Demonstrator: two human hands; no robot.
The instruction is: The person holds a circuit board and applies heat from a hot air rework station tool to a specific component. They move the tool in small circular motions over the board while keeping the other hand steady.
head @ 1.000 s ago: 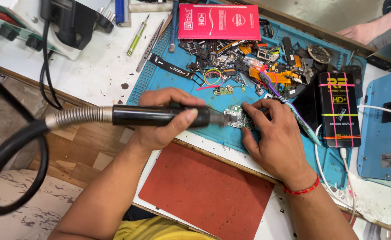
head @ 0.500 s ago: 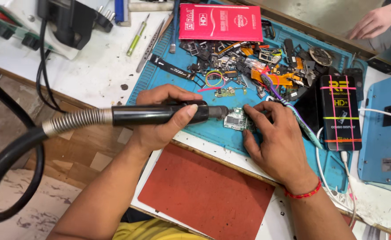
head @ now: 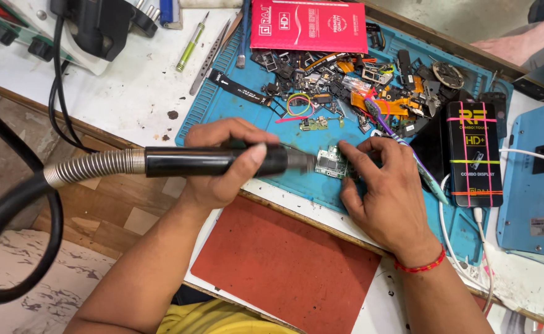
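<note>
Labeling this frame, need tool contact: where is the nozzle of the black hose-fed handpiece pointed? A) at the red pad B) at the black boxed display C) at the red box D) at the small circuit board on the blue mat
D: the left hand grips the handpiece, its tip at the small circuit board that the right hand steadies on the blue mat.

left hand [head: 222, 164]: fist closed, thumb on top | right hand [head: 380, 185]: palm down (fingers curled)
</note>
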